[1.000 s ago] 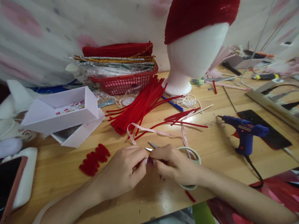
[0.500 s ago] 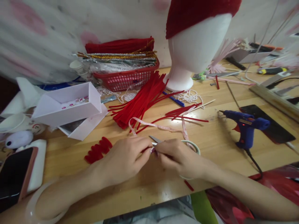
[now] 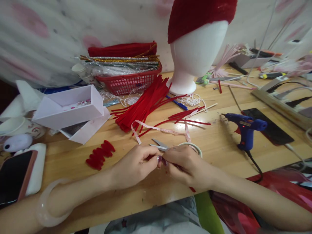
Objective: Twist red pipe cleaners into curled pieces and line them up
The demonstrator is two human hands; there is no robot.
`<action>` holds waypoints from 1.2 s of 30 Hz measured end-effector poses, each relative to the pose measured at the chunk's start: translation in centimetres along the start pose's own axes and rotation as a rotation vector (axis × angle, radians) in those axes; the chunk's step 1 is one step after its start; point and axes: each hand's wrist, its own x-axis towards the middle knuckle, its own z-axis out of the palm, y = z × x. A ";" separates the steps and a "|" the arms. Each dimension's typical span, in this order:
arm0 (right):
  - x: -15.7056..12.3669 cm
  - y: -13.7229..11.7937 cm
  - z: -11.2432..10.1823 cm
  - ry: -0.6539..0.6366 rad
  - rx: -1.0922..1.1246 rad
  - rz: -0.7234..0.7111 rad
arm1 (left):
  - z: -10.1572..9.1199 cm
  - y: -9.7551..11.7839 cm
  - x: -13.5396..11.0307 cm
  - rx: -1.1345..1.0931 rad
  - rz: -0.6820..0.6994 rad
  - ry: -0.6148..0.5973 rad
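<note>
My left hand [image 3: 133, 165] and my right hand [image 3: 186, 164] meet at the table's near edge, fingertips pinched together on a small red piece [image 3: 159, 160] that is mostly hidden between them. Just behind the fingers lie small scissors [image 3: 158, 145] and a roll of pale tape [image 3: 193, 147]. A pink measuring tape [image 3: 158, 129] curls beyond them. A folded red chenille shape [image 3: 99, 155] lies left of my left hand. A pile of red chenille stems [image 3: 143, 105] fans across the middle of the table.
A blue glue gun [image 3: 245, 128] stands at the right with its cord trailing. A white foam head [image 3: 195, 52] wears a red cap at the back. A red basket [image 3: 129, 83] of stems, a white box [image 3: 70, 109] and a phone [image 3: 14, 177] lie at left.
Both hands have kept pinching the small red piece, drawing slightly nearer the table edge. The view has shifted a little; my left wrist with its pale bangle now shows.
</note>
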 end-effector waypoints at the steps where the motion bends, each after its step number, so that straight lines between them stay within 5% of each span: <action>1: -0.1 0.2 0.1 0.003 -0.142 -0.088 | 0.0 0.0 0.2 -0.162 -0.126 -0.037; 5: -0.5 0.9 0.2 0.002 -0.589 -0.361 | 0.0 0.1 1.1 -0.741 -0.571 -0.188; 7: -0.7 1.0 0.0 -0.005 -0.613 -0.374 | 0.0 0.1 1.3 -0.802 -0.634 -0.212; 10: -0.9 0.7 -0.3 -0.006 -0.254 -0.143 | 0.1 0.2 0.9 -0.356 -0.279 -0.112; 14: -1.0 0.2 -0.1 -0.150 0.789 0.334 | 0.0 0.1 -0.1 0.644 0.529 0.094; 16: -1.0 0.1 0.3 -0.218 1.252 0.479 | -0.2 0.0 -0.3 0.936 0.789 0.182; 19: -1.1 0.1 0.9 -0.248 1.619 0.561 | -0.4 -0.1 -0.3 1.081 0.920 0.232; 22: -1.1 0.0 1.4 -0.182 1.675 0.531 | -0.5 -0.2 -0.1 1.050 0.938 0.220; 25: -1.1 -0.1 1.2 -0.092 1.464 0.440 | -0.5 0.1 0.0 0.899 0.855 0.172; 28: -1.1 -0.4 0.3 -0.065 0.928 0.323 | -0.4 0.8 -0.2 0.623 0.612 0.056; 33: -1.2 -0.7 -0.8 -0.005 -0.106 -0.172 | -0.1 1.4 -0.1 -0.160 -0.070 -0.175; 36: -1.4 -0.7 -0.7 -0.023 -0.480 -0.407 | 0.0 0.6 0.7 -0.649 -0.480 -0.369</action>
